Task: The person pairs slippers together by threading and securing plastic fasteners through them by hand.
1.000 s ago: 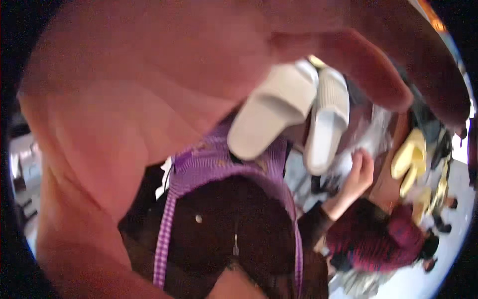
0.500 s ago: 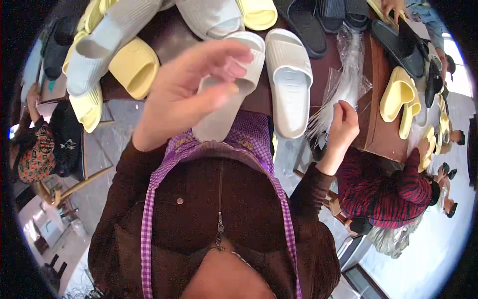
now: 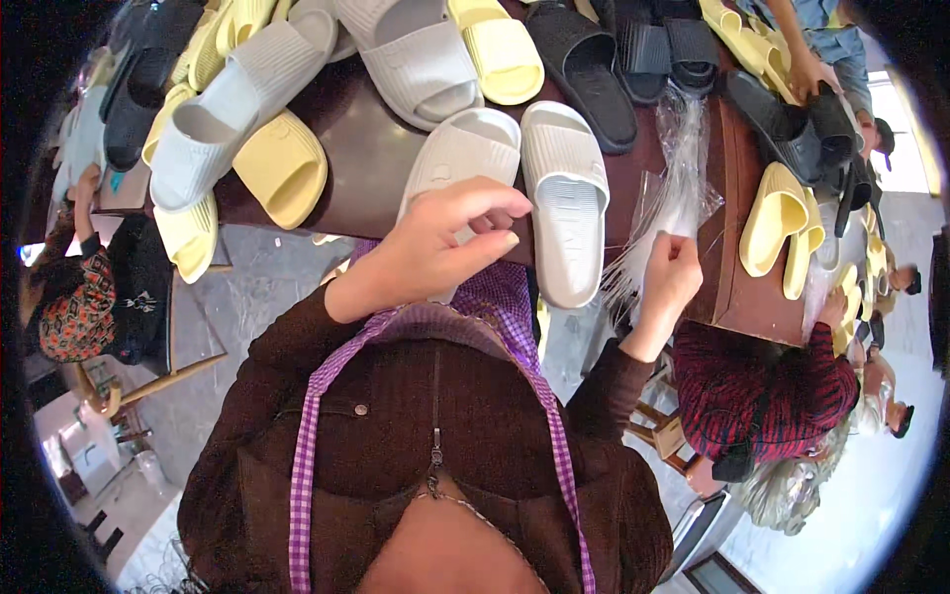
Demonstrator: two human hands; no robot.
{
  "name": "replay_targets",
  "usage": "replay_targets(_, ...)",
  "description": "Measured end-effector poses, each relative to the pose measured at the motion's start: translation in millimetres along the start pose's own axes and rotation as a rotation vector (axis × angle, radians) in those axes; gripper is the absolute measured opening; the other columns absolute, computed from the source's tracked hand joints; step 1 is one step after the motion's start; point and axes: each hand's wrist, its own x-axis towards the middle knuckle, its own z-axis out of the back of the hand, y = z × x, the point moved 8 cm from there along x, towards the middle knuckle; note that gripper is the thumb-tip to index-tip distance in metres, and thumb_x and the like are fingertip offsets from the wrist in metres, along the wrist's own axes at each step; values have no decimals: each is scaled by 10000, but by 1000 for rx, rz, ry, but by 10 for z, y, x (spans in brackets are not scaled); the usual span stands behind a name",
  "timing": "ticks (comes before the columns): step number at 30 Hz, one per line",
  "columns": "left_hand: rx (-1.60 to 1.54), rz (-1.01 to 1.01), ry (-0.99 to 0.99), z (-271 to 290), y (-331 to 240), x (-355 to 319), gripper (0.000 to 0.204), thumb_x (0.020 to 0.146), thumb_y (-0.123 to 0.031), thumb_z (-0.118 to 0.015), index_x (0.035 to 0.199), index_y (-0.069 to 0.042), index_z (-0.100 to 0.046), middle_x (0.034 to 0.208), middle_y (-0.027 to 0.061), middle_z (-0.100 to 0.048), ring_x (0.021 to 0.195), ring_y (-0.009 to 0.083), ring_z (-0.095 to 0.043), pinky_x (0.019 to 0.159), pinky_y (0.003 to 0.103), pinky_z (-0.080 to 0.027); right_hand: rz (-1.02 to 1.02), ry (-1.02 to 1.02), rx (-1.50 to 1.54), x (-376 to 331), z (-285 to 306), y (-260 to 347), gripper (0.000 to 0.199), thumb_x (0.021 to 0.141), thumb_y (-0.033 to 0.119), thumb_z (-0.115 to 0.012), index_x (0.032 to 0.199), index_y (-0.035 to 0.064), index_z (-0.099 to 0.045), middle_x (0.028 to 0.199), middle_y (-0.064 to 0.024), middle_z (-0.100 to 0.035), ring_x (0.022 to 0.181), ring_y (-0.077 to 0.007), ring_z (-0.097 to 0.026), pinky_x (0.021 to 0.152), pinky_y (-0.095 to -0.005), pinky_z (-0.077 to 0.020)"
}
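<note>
A pair of light grey slide slippers lies at the table's near edge: the left slipper (image 3: pixel 467 146) and the right slipper (image 3: pixel 570 233), both with ribbed straps. My left hand (image 3: pixel 435 238) hovers over the heel of the left slipper, covering it. Its thumb and curled fingers are apart, with nothing between them. To the right, a bundle of thin whitish plastic strands (image 3: pixel 645 247) spills from a clear plastic bag (image 3: pixel 683 148). My right hand (image 3: pixel 675 272) is at the strands' loose ends, thumb and fingers pinched together. Whatever sits in that pinch is too small to make out.
Grey slippers (image 3: pixel 421 64), yellow slippers (image 3: pixel 282 168) and black slippers (image 3: pixel 584 74) crowd the dark red table (image 3: pixel 371 148). On the right, a person in a red and black striped top (image 3: pixel 762 396) sits close by. Another person's hand (image 3: pixel 811 74) is at the far right.
My left hand has come down and toward me, over the left slipper. My right hand's fingers have closed into a tighter pinch by the strands. The view has shifted slightly.
</note>
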Motion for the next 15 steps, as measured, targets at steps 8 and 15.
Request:
replay_targets(8, 75, -414, 92, -659, -399, 349, 236, 806, -70, -605, 1034, -9, -592, 1000, 132, -605, 903, 299, -600, 800, 366, -479, 7, 346, 420, -426, 671, 364, 113, 765, 46, -592, 714, -35, -531, 580, -74, -504, 527, -128, -472, 507, -262, -393)
replay_targets(15, -62, -535, 287, -1215, -367, 455, 156, 806, -70, -605, 948, -6, -610, 976, 120, -614, 891, 302, -600, 774, 366, -475, 270, 467, 771, -610, 1110, 497, 140, 693, 48, -609, 651, -17, -492, 584, -35, -472, 509, -119, -404, 489, -237, -309)
